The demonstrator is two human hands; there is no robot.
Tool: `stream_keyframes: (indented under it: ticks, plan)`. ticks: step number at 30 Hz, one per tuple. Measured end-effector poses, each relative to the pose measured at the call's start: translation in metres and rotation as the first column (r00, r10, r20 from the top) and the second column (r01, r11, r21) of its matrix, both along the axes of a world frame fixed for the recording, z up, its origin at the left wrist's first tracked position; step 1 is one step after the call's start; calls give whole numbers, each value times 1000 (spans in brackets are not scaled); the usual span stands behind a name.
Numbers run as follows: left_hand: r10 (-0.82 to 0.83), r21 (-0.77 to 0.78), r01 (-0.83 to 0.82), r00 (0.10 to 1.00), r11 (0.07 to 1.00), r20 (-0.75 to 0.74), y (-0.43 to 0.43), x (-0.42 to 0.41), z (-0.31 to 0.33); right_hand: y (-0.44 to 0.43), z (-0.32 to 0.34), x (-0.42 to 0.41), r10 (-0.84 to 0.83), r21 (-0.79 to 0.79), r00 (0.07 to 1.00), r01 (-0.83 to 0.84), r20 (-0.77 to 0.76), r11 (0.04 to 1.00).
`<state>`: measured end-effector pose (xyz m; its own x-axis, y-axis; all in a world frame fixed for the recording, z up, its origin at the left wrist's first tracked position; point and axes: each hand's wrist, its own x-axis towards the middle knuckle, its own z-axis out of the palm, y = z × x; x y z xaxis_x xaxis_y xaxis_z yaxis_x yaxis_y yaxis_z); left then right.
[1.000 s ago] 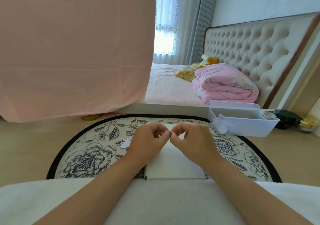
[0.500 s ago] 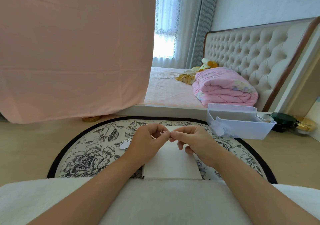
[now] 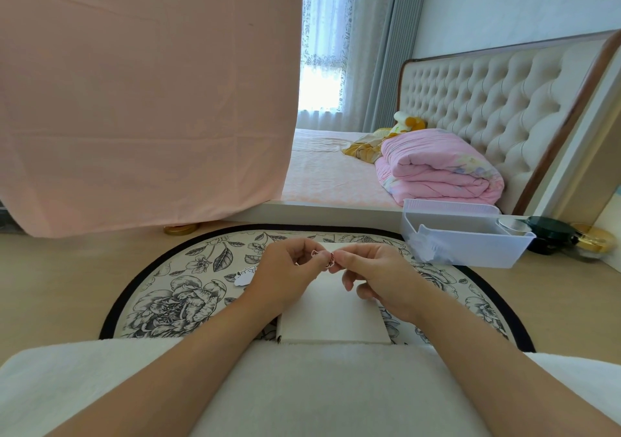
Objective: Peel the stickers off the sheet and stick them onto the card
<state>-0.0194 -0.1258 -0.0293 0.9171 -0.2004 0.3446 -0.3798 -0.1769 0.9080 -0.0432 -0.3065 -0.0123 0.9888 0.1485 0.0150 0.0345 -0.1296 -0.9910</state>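
We count two hands, both raised over one white card (image 3: pixel 332 315) that lies on the rug (image 3: pixel 174 302). The card's far edge is under the fingertips and its near edge is below the wrists.

The left hand (image 3: pixel 285 275) is curled, thumb and forefinger pinching one small red-and-white sticker (image 3: pixel 331 260). The right hand (image 3: pixel 379 275) meets it from the other side and pinches the same sticker with thumb and forefinger, while its three lower fingers hang loosely above the card. The sticker sits right where the two sets of fingertips touch, clear of the card. We cannot tell whether its backing has come away.

One white scrap (image 3: pixel 245 277) lies on the rug just left of the left hand. One clear bin (image 3: pixel 470 245) stands beyond and to the right of the right hand. Two jars sit past it, one dark (image 3: pixel 547 235) and one gold (image 3: pixel 591 238). Well beyond both hands is one folded pink quilt (image 3: pixel 437 174) on the bed.

Compared with a second ago, the right hand's lower fingers have uncurled and dropped toward the card. They had been tucked up like the left hand's. The sticker's red print now shows between the fingertips. The left hand keeps its grip, and the card and scrap have not moved
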Motion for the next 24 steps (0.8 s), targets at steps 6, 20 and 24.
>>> stream_keyframes:
  ticks: [6, 20, 24]
  plan:
    - [8, 3, -8, 1000, 1000, -3, 0, 3, -3, 4, -1, 0, -48, -101, 992, 60, 116, 993]
    - [63, 54, -66, 996, 996, 58, -4, -2, -4, 13, -6, -2, -65, -497, 882, 323, 467, 805]
    - [56, 53, -59, 997, 997, 48, -4, -2, -3, 13, -6, -2, -74, -490, 879, 330, 472, 807]
